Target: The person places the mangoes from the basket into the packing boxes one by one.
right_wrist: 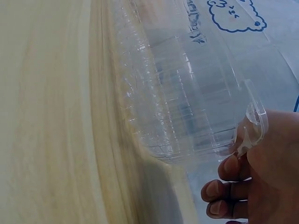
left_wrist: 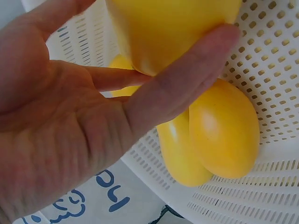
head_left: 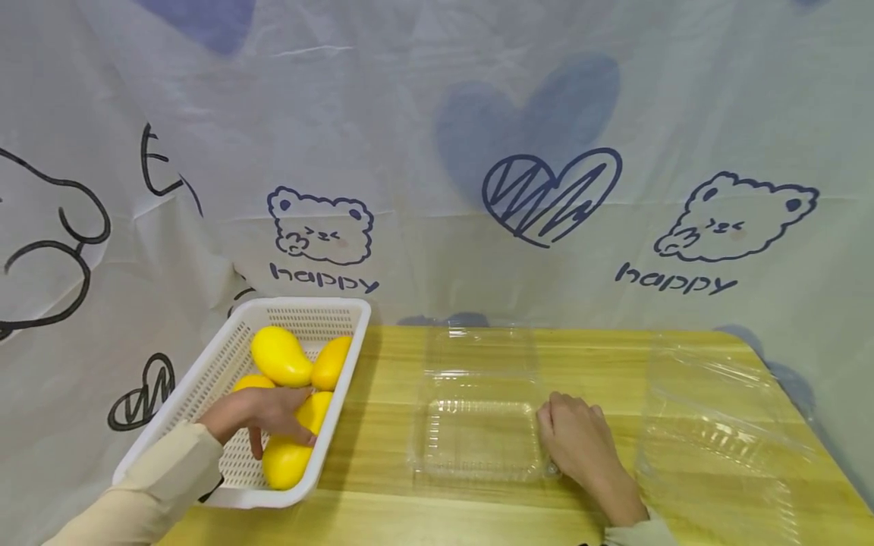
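Several yellow mangoes [head_left: 280, 356] lie in a white perforated plastic basket [head_left: 362, 311] at the left. My left hand [head_left: 266, 413] reaches down into the basket, its thumb and fingers spread around one mango [left_wrist: 163, 28], touching its sides. Below that hand in the left wrist view, two more mangoes [left_wrist: 224, 128] lie against each other. A clear plastic hinged container [head_left: 481, 440] stands on the table with its lid raised at the back. At its right side, my right hand [head_left: 580, 440] pinches the rim between thumb and curled fingers; the right wrist view shows the pinched edge.
More clear plastic packaging [head_left: 717, 447] stands on the right part of the wooden table [head_left: 382, 425]. A printed cloth [head_left: 423, 250] hangs behind the table and along the left side, close to the basket.
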